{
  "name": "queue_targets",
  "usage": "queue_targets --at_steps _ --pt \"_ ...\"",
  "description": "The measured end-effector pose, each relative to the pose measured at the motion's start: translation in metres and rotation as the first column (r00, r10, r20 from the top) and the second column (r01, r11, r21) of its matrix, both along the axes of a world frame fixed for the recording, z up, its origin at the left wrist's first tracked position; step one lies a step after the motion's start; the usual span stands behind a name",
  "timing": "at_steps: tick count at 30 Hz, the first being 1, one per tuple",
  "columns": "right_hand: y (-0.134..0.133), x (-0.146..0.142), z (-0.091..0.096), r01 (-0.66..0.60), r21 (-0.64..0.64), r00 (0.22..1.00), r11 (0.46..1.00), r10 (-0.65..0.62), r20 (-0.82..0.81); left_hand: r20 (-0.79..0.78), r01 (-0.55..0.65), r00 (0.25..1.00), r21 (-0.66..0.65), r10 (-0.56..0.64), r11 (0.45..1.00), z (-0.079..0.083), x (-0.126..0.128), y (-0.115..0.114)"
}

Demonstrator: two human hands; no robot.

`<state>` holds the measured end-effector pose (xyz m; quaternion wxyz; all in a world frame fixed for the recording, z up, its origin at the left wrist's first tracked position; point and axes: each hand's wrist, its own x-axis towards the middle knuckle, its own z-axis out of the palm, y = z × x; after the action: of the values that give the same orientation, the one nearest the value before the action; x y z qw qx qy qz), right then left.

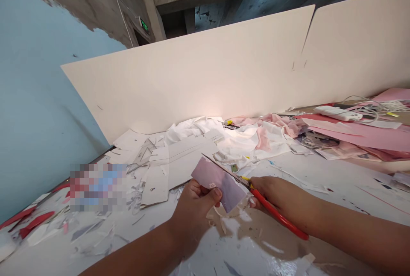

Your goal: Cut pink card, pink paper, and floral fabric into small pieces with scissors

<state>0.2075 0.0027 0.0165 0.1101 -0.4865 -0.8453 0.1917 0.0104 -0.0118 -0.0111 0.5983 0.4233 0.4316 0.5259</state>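
Pinched between the thumb and fingers of my left hand (199,205) is a small lilac piece of paper (218,184) with a pale flower print. My right hand (277,197) is wrapped round a pair of scissors (272,209) with red handles. The scissor blades lie along the upper right edge of the paper, pointing up and left. A bit of yellow shows near the pivot. Part of my right hand's fingers is hidden behind the handles. Thin pale offcuts (222,221) lie on the white table below the paper.
Grey-white cardboard sheets (188,158) and crumpled white paper or cloth (237,139) lie beyond my hands. Pink sheets (355,133) and a white power strip (338,113) with cables are at right. Red scraps (35,222) lie at left. A cream partition (198,79) stands behind.
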Motion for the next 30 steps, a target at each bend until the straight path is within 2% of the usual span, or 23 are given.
queue_targets --at_steps 4,9,10,12,15,18,23,30 --pt "0.0005 -0.0003 -0.0001 0.004 -0.041 0.995 0.999 -0.008 -0.1 -0.009 -0.009 1.0 -0.004 0.009 1.0 -0.0003 -0.0002 0.0013" --pt "-0.0008 0.0003 0.0024 -0.019 -0.276 0.925 0.961 -0.088 -0.371 -0.037 -0.007 0.999 0.026 0.008 1.0 0.0035 -0.0006 0.0021" --pt "-0.001 0.0014 0.0025 -0.027 -0.283 0.908 0.959 -0.094 -0.407 -0.046 -0.015 0.999 0.027 0.016 1.0 0.0043 -0.0006 0.0018" --pt "-0.0012 0.0043 0.0022 -0.035 -0.191 0.9 0.981 -0.052 -0.432 -0.044 -0.021 0.999 0.026 0.022 0.999 0.005 -0.0006 0.0015" --pt "-0.0017 0.008 0.0008 -0.023 0.017 0.946 1.0 0.027 -0.323 -0.021 -0.025 0.999 0.031 0.026 0.999 0.0032 -0.0012 0.0023" --pt "-0.0015 0.0084 -0.0008 0.0 0.115 0.985 0.993 0.019 -0.171 -0.012 -0.02 1.0 0.026 0.02 0.999 0.0015 -0.002 0.0035" --pt "0.0009 0.007 -0.0026 0.01 0.135 0.999 0.991 -0.005 -0.039 -0.037 -0.045 0.998 0.007 0.045 0.999 0.0039 -0.0006 0.0028" --pt "-0.0011 0.0047 0.0006 0.023 0.128 1.0 0.991 -0.023 -0.008 0.003 -0.043 0.999 0.027 0.043 0.999 0.0047 0.0015 0.002"
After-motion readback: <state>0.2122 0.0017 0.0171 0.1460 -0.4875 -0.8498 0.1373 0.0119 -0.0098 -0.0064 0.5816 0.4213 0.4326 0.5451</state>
